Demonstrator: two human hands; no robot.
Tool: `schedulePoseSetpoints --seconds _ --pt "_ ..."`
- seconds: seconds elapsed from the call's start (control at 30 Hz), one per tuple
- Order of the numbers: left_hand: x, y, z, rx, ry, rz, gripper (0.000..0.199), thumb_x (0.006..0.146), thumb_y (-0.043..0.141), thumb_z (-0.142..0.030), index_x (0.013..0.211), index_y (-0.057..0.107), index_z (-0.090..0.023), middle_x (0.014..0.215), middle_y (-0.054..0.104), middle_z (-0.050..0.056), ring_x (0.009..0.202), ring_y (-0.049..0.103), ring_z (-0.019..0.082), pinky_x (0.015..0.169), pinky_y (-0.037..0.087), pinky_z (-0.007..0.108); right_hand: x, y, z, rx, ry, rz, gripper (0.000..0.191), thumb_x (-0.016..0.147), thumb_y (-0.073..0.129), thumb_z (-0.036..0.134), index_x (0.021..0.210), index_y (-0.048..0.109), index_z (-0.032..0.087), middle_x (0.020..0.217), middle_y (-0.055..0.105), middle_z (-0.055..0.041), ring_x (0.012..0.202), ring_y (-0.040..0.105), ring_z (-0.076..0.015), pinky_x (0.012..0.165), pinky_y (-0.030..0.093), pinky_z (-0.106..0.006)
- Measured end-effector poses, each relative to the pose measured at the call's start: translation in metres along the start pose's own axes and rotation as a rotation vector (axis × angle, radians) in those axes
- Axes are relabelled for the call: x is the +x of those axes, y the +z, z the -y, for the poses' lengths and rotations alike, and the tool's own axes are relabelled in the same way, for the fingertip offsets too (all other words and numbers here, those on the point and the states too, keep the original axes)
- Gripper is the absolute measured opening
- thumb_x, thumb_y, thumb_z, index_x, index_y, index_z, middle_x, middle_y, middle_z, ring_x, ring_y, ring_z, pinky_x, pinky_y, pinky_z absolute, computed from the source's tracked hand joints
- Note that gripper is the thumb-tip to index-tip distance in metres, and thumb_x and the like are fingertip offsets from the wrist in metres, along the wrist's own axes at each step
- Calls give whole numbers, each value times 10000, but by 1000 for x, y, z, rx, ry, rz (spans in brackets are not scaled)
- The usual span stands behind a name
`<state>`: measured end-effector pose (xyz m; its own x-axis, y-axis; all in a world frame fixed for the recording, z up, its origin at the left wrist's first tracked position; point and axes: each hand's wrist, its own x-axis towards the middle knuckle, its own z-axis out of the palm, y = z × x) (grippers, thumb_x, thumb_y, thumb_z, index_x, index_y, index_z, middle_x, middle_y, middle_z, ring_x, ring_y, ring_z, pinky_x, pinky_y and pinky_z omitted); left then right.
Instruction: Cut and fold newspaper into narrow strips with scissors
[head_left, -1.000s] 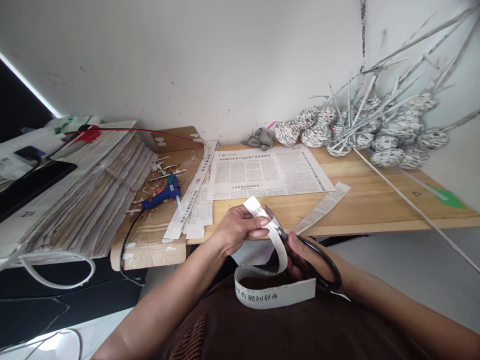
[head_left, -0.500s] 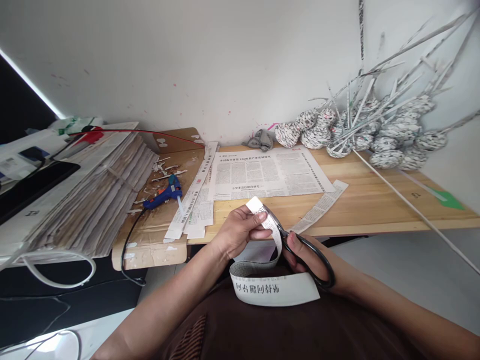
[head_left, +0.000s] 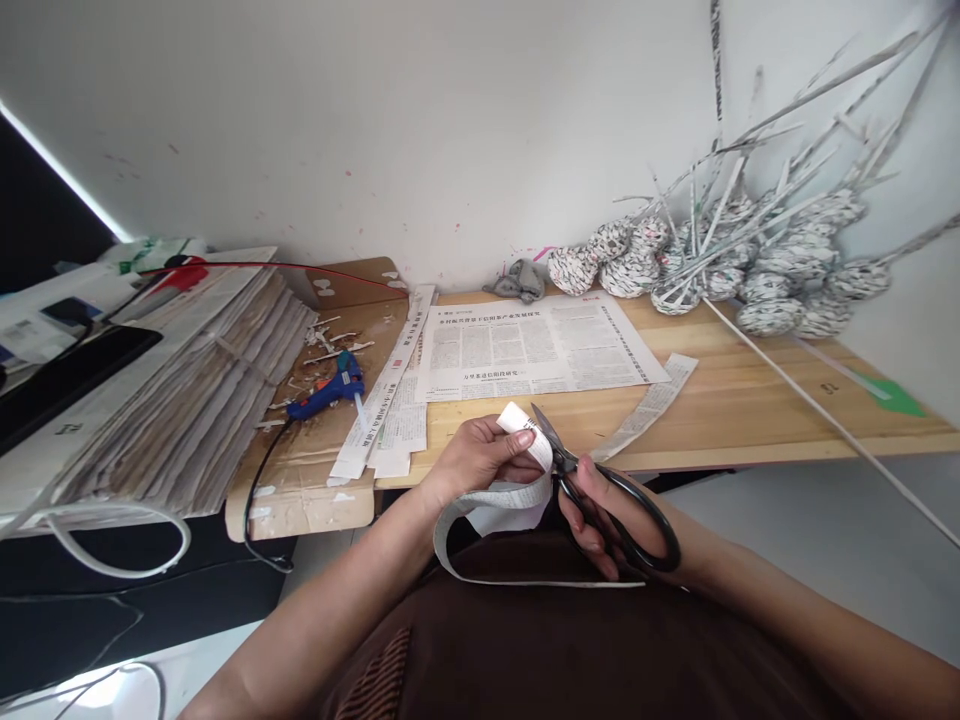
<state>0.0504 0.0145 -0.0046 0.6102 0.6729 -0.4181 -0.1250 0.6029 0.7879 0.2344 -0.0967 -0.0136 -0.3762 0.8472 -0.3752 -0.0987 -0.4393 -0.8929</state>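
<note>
My left hand pinches one end of a newspaper strip between thumb and fingers. From there the strip loops down toward my lap, and its loose end reaches to the right over my dark clothing. In my right hand is a pair of black-handled scissors, with thumb and fingers through the loops. The blades point up and away, close to the right side of the pinched end. Whether the strip lies between the blades I cannot tell. Another cut strip rests on the wooden table beyond my right hand.
A newspaper sheet lies flat, with long strips beside it. On cardboard sits a blue glue gun with its cord hanging down. Left stands a newspaper stack; back right, several woven paper balls trail long sticks.
The scissors' handles have spread and the blades have parted. My right hand's lower fingers have moved down. The hanging strip has turned edge-on, its loop shifting left.
</note>
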Motion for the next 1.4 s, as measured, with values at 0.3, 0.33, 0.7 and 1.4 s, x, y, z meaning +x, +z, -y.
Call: schedulePoseSetpoints --seconds 0.3,0.33,0.7,1.4 --pt "-3 -6 -3 129 25 -7 506 550 954 -467 855 764 -111 797 793 131 724 762 217 685 613 304 -5 3 10 -90 0 -12 700 916 338 827 772 560 179 608 515 17 503 440 -96 436 269 -206" --pt "-4 -5 -3 164 22 10 491 565 946 -472 847 768 -112 792 792 129 714 757 210 672 605 292 -5 3 10 -105 -2 -14 707 919 326 827 773 565 178 609 521 11 508 435 -99 436 263 -210" --pt "-12 -2 -6 324 6 88 454 581 927 -502 795 787 -127 753 766 98 690 718 181 611 575 246 -4 9 13 -167 -60 -36 715 912 335 831 721 556 179 621 516 -3 558 457 -119 510 362 -241" --pt "-19 -10 -18 454 92 136 247 719 850 -367 820 770 -157 761 756 61 722 724 174 607 582 231 -1 6 7 -153 -184 22 660 906 415 812 671 479 198 477 422 66 305 416 -64 338 261 -197"
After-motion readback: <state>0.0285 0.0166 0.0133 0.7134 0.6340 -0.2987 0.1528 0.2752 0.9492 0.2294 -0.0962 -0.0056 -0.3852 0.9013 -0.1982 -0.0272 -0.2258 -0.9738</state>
